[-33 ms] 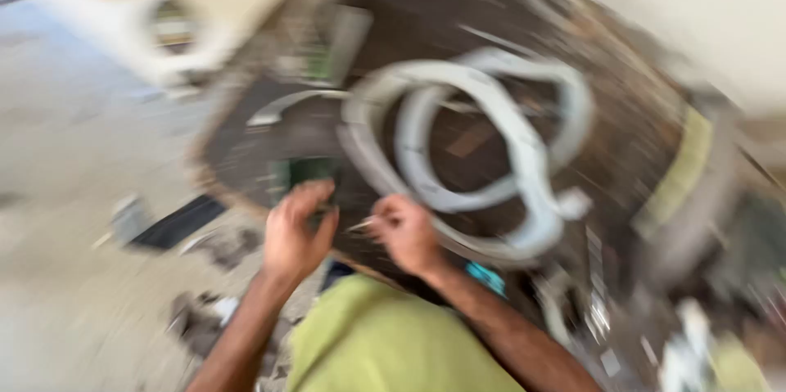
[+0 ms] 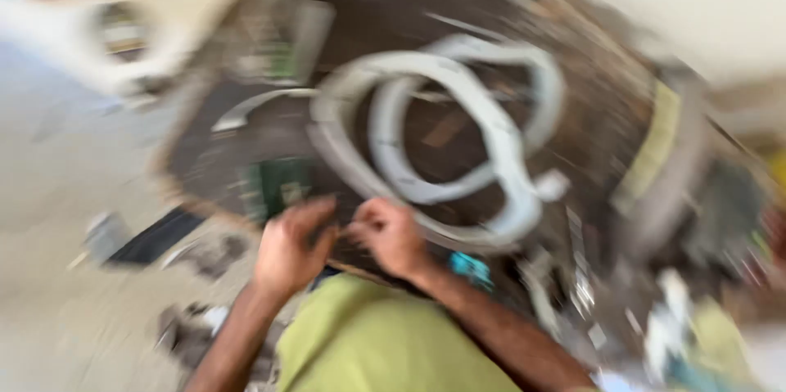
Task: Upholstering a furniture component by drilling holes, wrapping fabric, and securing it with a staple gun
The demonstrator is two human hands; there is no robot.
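The whole view is smeared by motion. My left hand point(image 2: 291, 249) and my right hand point(image 2: 393, 236) are close together at the near edge of a dark brown table point(image 2: 589, 97), both with curled fingers. Something small and thin seems to lie between them, but the blur hides what it is and which hand has it. A small green flat piece point(image 2: 274, 183) lies on the table just beyond my left hand. A coiled white hose point(image 2: 499, 146) lies on the table right behind my right hand.
A pale, ring-shaped object point(image 2: 139, 40) sits at the far left. A dark flat item point(image 2: 155, 236) and scraps lie on the grey floor to the left. Mixed clutter point(image 2: 679, 310) crowds the right side. Yellow-green cloth point(image 2: 368, 343) covers my lap.
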